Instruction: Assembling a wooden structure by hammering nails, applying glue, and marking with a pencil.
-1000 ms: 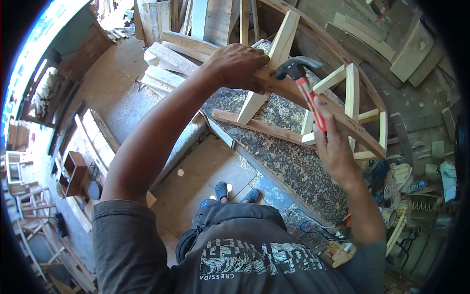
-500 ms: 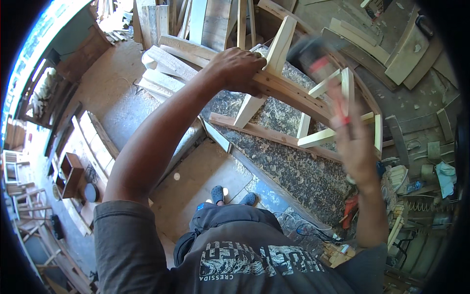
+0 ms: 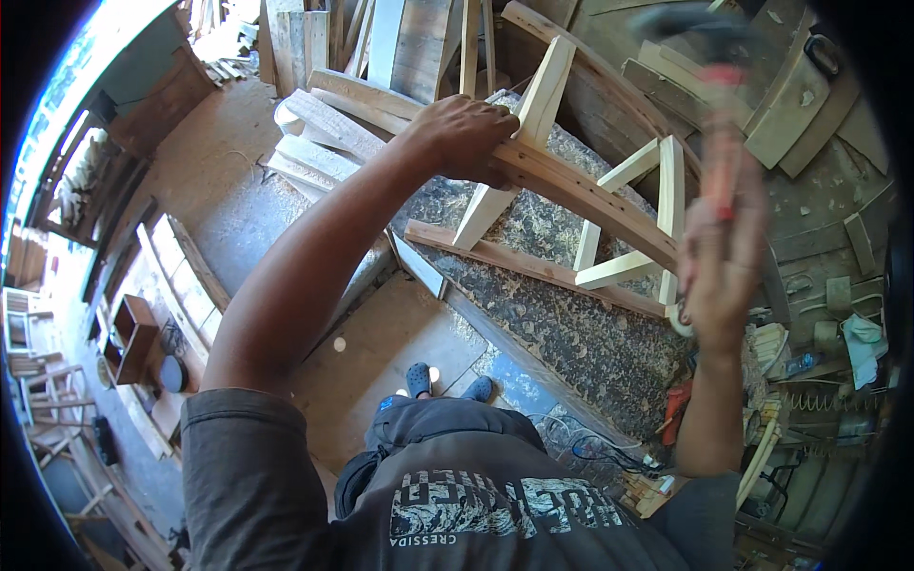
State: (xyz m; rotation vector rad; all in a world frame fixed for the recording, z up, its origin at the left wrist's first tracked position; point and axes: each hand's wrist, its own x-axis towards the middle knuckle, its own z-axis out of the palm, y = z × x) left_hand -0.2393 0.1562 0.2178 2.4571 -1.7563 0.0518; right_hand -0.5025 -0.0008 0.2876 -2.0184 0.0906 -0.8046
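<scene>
A wooden frame of brown rails and pale legs and crosspieces (image 3: 581,195) lies on its side on the bench in front of me. My left hand (image 3: 465,138) is wrapped around the left end of its upper brown rail, beside a pale leg. My right hand (image 3: 724,257) grips a hammer (image 3: 721,90) with a red handle, raised beyond the right end of that rail. Its dark head is smeared by motion and touches nothing that I can see.
The dark, worn bench top (image 3: 571,333) is strewn with wood shavings. Cut timber pieces (image 3: 324,138) are piled to the left, with boards (image 3: 409,43) standing behind. An orange-red power tool (image 3: 676,409) sits near the bench's right edge. Curved wooden pieces (image 3: 800,114) lie at far right.
My right hand has swung the hammer up and to the right, away from the frame. My left hand keeps its hold on the rail, and the frame has barely shifted.
</scene>
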